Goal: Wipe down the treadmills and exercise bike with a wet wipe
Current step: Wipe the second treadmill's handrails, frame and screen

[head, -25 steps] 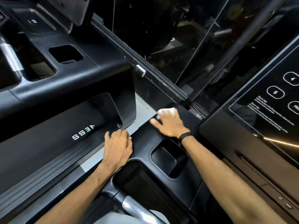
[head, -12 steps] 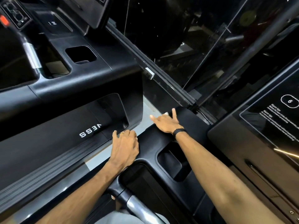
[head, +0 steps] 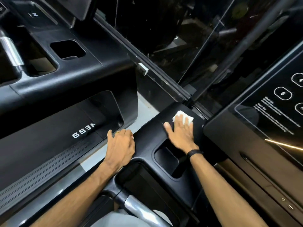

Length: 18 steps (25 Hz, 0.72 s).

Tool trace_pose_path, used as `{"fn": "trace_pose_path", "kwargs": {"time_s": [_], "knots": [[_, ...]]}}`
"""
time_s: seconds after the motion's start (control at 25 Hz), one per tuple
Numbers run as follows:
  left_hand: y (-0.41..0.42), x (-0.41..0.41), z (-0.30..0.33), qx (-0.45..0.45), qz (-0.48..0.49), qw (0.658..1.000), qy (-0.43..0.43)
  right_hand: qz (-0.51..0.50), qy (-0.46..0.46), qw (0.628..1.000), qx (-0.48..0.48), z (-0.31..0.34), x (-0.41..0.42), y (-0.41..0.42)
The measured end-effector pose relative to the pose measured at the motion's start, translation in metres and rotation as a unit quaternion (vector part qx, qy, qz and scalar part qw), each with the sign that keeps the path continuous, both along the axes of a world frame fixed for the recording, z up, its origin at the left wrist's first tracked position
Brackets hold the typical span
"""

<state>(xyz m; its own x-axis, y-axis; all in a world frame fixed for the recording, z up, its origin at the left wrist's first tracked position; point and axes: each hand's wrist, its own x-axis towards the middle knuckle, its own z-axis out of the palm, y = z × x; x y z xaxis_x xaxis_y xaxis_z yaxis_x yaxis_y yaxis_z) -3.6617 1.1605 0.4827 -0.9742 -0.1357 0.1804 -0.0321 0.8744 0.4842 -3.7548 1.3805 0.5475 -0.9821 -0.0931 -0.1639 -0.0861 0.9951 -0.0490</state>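
white wet wipe (head: pixel 182 118), crumpled flat, lies under the straight fingers of the right hand (head: pixel 180 134) at the far corner of the black moulded plastic treadmill console (head: pixel 147 145), close beside the glossy black touch panel (head: pixel 262 128) on its right. the right grip is open: the palm presses the wipe down rather than pinching it, which i judge suits spreading it over a broad flat surface. the left hand (head: pixel 120 145) rests on the console's left edge with fingers curled loosely over the rim and nothing in them, probably as a brace while the person leans in. just nearer than the right hand, a rectangular recessed cup pocket (head: pixel 165 155) in the console looks empty, though its depth is dark. a second black treadmill (head: pixel 65 89) stands to the left, its own pocket (head: pixel 68 49) also showing nothing inside. a chrome handrail (head: pixel 136 208) crosses the near edge.
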Motion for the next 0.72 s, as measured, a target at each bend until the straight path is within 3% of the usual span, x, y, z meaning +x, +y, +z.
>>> {"fn": "trace_pose_path", "kwargs": {"time_s": [0.12, 0.16, 0.28, 0.32, 0.36, 0.4, 0.48, 0.6, 0.72], "knots": [[0.000, 0.001, -0.002, -0.006, -0.001, 1.000, 0.008, 0.190, -0.044, 0.981, -0.022, -0.001, 0.053, 0.007], [0.000, 0.000, -0.002, -0.006, -0.003, 1.000, 0.010, 0.187, -0.046, 0.981, -0.015, 0.001, 0.052, 0.024], [-0.001, -0.002, -0.003, 0.003, -0.009, 1.000, 0.010, -0.075, 0.028, 0.997, -0.022, 0.007, 0.033, 0.068], [-0.001, -0.002, -0.003, 0.004, -0.007, 1.000, 0.013, -0.078, 0.050, 0.995, -0.029, 0.006, 0.039, 0.066], [-0.002, -0.001, -0.004, 0.005, -0.005, 1.000, 0.016, -0.009, 0.046, 0.998, -0.032, 0.003, 0.053, 0.058], [-0.002, 0.000, -0.004, 0.004, -0.005, 1.000, 0.018, 0.076, 0.011, 0.997, -0.026, 0.000, 0.068, 0.052], [-0.001, 0.001, -0.004, -0.002, -0.003, 1.000, 0.019, 0.144, -0.049, 0.988, -0.004, 0.006, 0.089, 0.059], [-0.002, 0.000, -0.003, 0.002, -0.009, 1.000, 0.012, -0.003, -0.009, 0.999, 0.037, 0.016, 0.082, 0.089], [-0.002, 0.000, -0.002, 0.002, -0.005, 1.000, 0.017, -0.015, -0.066, 0.990, 0.127, 0.013, 0.108, 0.063]]}}
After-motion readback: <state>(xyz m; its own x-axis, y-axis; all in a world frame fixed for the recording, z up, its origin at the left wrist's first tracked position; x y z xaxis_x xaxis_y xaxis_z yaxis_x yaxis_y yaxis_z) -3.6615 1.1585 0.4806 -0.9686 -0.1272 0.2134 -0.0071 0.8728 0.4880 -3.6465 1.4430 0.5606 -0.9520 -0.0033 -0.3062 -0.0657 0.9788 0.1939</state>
